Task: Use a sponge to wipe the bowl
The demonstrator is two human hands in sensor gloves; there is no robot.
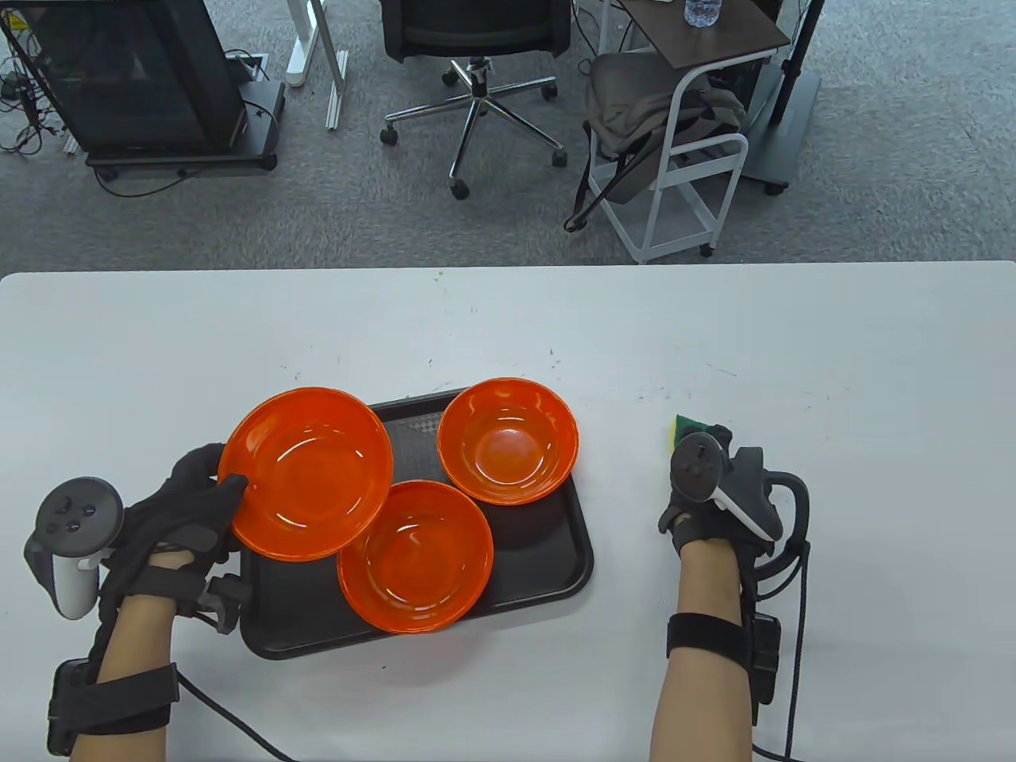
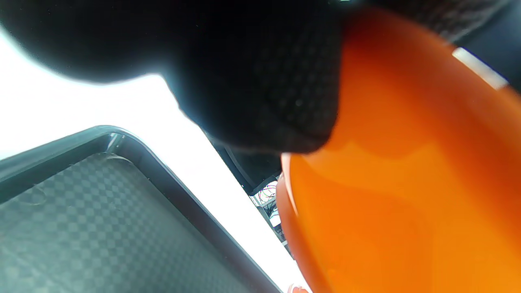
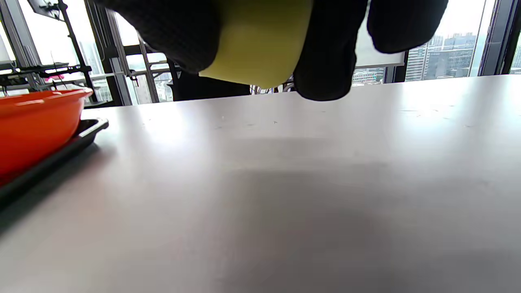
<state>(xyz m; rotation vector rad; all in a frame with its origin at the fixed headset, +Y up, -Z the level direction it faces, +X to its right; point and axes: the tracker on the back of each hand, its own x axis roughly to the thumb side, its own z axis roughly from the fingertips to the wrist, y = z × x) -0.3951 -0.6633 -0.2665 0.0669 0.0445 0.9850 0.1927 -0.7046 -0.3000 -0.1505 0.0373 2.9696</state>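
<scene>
Three orange bowls are at a black tray (image 1: pixel 548 556). My left hand (image 1: pixel 198 500) grips the rim of the left bowl (image 1: pixel 305 472), which is lifted and tilted over the tray's left edge; the left wrist view shows its underside (image 2: pixel 407 183) against my glove. A second bowl (image 1: pixel 508 440) sits at the tray's back right, a third (image 1: pixel 415 556) at the front. My right hand (image 1: pixel 702 492) holds a yellow-green sponge (image 1: pixel 684 426) above the table to the right of the tray; in the right wrist view the sponge (image 3: pixel 260 44) is between my fingers (image 3: pixel 329 53).
The white table (image 1: pixel 833 357) spreads around the tray. Beyond its far edge stand an office chair (image 1: pixel 476 48), a white cart (image 1: pixel 683 159) and a dark cabinet (image 1: pixel 135 79). The right wrist view shows a bowl (image 3: pixel 36 122) on the tray at its left.
</scene>
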